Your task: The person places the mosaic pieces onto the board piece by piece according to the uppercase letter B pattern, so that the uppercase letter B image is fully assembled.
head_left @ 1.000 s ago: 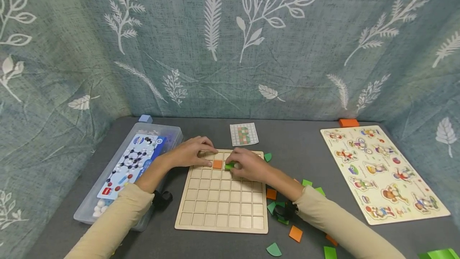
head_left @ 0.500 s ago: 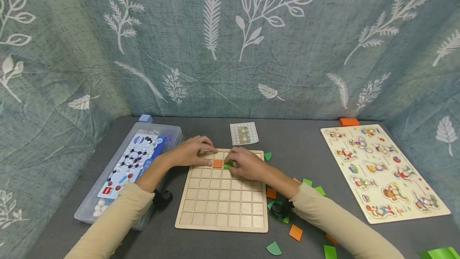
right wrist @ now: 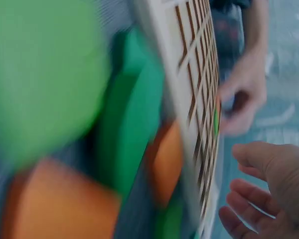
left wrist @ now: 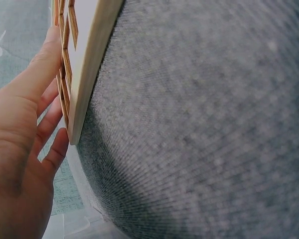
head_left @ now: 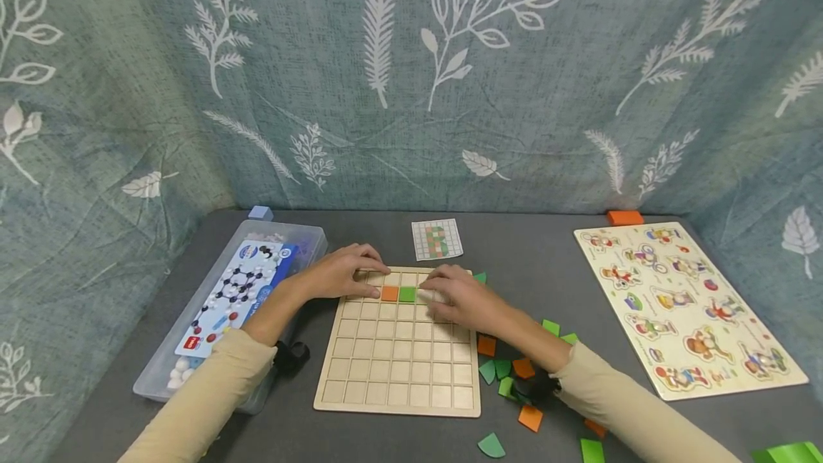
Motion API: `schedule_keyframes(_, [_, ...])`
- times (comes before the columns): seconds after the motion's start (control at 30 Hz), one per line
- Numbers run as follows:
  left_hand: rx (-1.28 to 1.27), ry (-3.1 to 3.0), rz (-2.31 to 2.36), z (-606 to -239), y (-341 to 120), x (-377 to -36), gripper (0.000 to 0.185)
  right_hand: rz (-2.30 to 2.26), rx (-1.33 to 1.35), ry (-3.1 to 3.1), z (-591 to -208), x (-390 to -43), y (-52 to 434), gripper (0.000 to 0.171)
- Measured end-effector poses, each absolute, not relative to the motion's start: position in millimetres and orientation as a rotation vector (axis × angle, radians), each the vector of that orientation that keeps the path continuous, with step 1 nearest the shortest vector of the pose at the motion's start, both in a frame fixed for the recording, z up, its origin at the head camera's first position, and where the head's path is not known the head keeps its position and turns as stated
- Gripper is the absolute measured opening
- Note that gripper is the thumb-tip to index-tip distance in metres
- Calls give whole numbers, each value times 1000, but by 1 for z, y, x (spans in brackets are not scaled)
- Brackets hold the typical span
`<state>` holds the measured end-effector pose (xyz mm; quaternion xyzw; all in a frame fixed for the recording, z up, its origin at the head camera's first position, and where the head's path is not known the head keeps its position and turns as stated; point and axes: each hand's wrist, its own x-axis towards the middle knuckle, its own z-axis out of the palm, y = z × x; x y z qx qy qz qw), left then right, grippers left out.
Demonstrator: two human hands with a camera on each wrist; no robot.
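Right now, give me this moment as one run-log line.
left hand: rests on grid board top-left edge | right hand: open, beside green tile | green tile: seated right of orange tile

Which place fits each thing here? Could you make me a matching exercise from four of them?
Things:
1. green tile
2. pattern card
3. picture puzzle
4. plastic box

Places:
A. far right of the table
B. left of the grid board
C. in a grid cell beside the orange tile
D. behind the grid board

Pairs: 1-C, 2-D, 3-A, 4-B
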<state>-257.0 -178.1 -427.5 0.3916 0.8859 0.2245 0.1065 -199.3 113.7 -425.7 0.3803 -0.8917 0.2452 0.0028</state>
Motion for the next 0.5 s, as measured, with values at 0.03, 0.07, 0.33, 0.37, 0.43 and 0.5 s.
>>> schedule_keyframes(0.03, [1155,2609,665,-427,-178,-257,41,790,1125,-2801,-426,-198,124,28])
schedule_keyframes(0.07, [1156,2610,668,-427,-178,-257,41,810,1054,-2807,-428,-198,135,27])
schedule_keyframes(0.33, [1159,2612,678,-428,-179,-257,41,987,722,-2883,-446,-211,186,27])
schedule_keyframes(0.37, [1160,2611,679,-429,-178,-257,41,994,724,-2877,-447,-212,187,28])
schedule_keyframes(0.43, [1165,2612,679,-430,-177,-257,41,1001,743,-2855,-447,-212,188,26])
schedule_keyframes(0.5, [1163,2616,676,-430,-176,-258,41,983,778,-2825,-447,-212,188,22])
